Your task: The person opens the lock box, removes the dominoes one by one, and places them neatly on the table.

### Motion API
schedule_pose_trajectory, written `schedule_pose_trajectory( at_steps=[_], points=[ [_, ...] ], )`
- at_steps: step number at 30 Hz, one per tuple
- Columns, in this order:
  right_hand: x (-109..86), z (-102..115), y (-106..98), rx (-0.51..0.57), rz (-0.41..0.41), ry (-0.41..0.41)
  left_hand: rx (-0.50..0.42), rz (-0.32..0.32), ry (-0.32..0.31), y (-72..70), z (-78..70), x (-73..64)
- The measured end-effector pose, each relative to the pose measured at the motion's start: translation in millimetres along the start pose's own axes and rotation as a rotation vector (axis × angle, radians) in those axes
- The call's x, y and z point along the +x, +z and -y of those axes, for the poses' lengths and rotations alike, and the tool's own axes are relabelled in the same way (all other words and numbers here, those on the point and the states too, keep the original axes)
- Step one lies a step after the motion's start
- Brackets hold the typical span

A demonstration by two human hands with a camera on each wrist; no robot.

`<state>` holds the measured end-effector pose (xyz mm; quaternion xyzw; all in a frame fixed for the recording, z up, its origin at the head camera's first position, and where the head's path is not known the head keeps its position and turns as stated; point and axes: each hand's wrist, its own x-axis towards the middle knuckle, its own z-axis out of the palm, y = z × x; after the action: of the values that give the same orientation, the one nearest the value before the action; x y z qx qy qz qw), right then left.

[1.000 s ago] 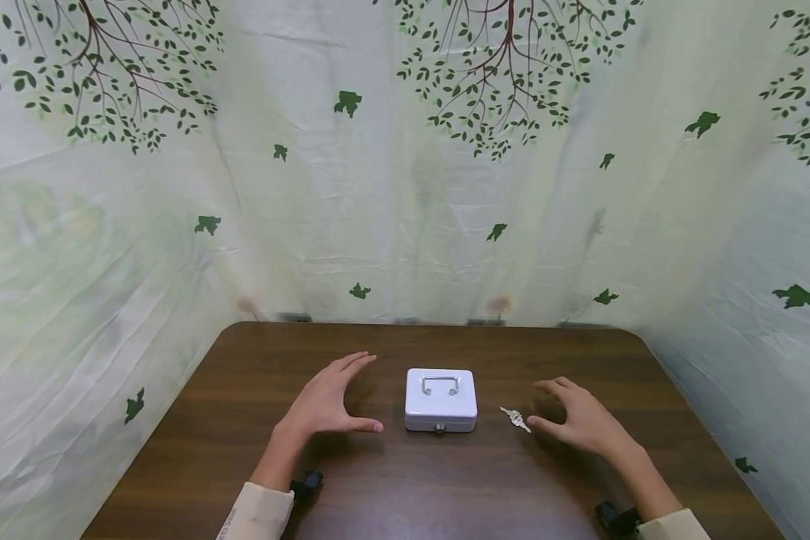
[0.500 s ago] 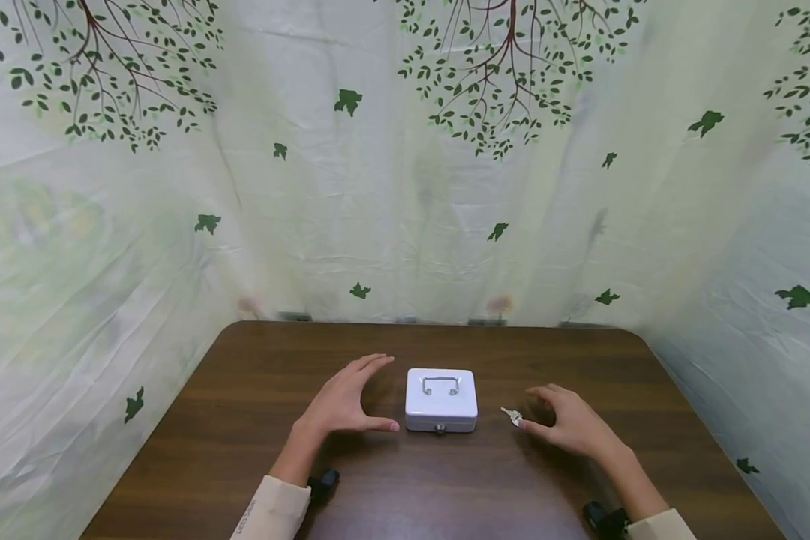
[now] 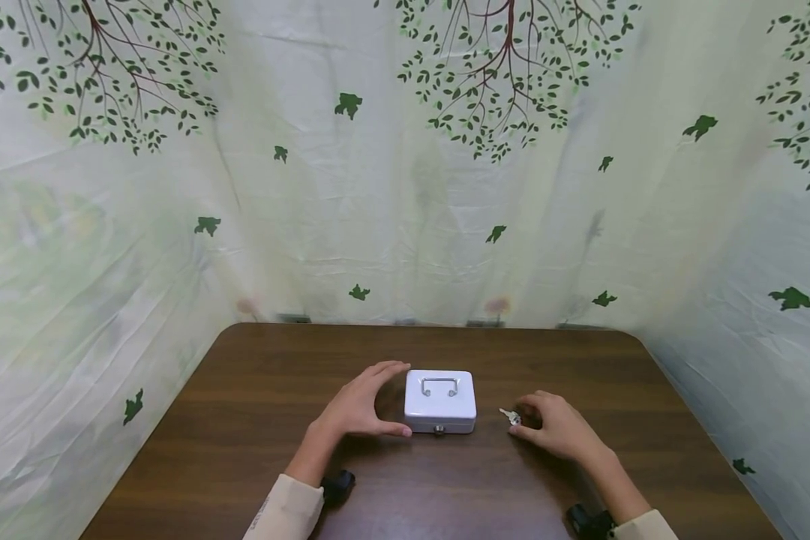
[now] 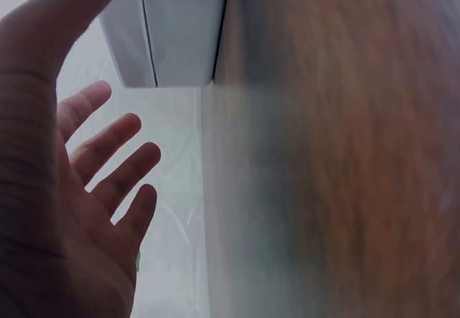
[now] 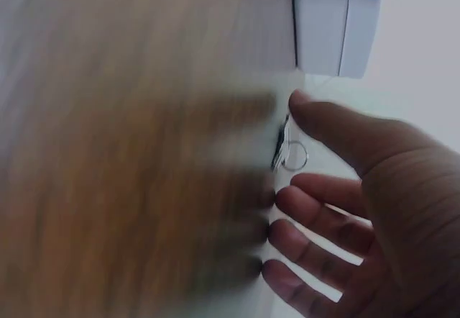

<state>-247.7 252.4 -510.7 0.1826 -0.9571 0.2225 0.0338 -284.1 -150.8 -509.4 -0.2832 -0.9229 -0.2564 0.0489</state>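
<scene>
A white cash box (image 3: 439, 414) with a wire handle on its lid and a front lock stands closed mid-table. My left hand (image 3: 355, 405) is at its left side, thumb near the front corner, fingers spread toward the back corner; whether it touches the box I cannot tell. Right of the box lies a small set of keys (image 3: 512, 417). Around the keys my right hand (image 3: 559, 429) is held with thumb and fingers parted. The right wrist view shows a key ring (image 5: 307, 155) between thumb and fingers, with several fingertips against the tabletop.
The brown wooden table (image 3: 297, 345) has rounded far corners. White curtains (image 3: 418, 195) printed with branches and leaves hang behind it and at both sides. Dark wrist cameras sit on both wrists, the left camera (image 3: 338, 488) low over the table.
My left hand has moved right, up to the box's left side. My right hand has moved left over the keys, its thumb and fingers now on either side of them. Box and keys stay put.
</scene>
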Motion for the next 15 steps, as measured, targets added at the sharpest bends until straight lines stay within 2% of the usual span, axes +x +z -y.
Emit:
schedule_pose_trajectory(
  at_steps=[7,15],
  points=[
    [3.3,5.4,4.2,-0.019,0.006,0.055,-0.022,-0.005,0.065,3.8,-3.3,2.7],
    [6.8,10.4,9.1,-0.037,-0.027,0.065,-0.06,0.038,0.069,9.0,-4.2,5.8]
  ],
)
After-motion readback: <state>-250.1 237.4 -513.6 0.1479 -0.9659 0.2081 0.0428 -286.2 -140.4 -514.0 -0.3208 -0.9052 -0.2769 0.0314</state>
